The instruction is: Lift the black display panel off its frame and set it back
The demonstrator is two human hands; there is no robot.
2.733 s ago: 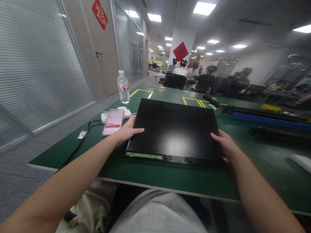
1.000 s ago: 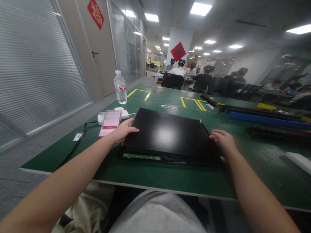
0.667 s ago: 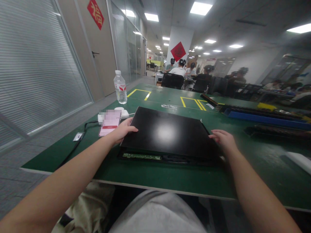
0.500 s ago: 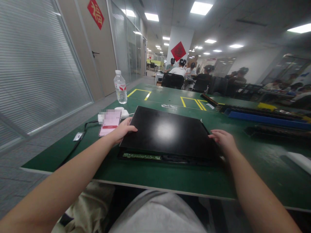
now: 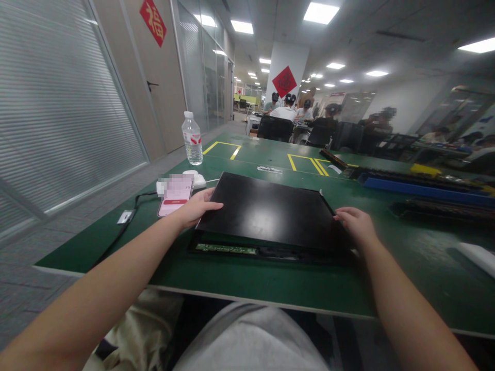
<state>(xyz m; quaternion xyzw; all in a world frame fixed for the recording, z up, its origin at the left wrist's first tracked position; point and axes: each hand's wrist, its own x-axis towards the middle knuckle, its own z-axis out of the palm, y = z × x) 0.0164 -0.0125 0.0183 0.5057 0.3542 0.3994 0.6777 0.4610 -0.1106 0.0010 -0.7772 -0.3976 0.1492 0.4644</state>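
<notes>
Your left hand (image 5: 196, 207) and right hand (image 5: 356, 225) clasp the side edges of the black panel (image 5: 270, 210), raised off its frame (image 5: 232, 249) on the green table (image 5: 270, 281); it looks thin, stiff, glossy and fragile, so keep to the edges; a phone (image 5: 175, 195) lies just outside your left grip.

Red diamond sign (image 5: 155, 21) on wall reading 福, red diamond sign on pillar (image 5: 284, 81) illegible
</notes>
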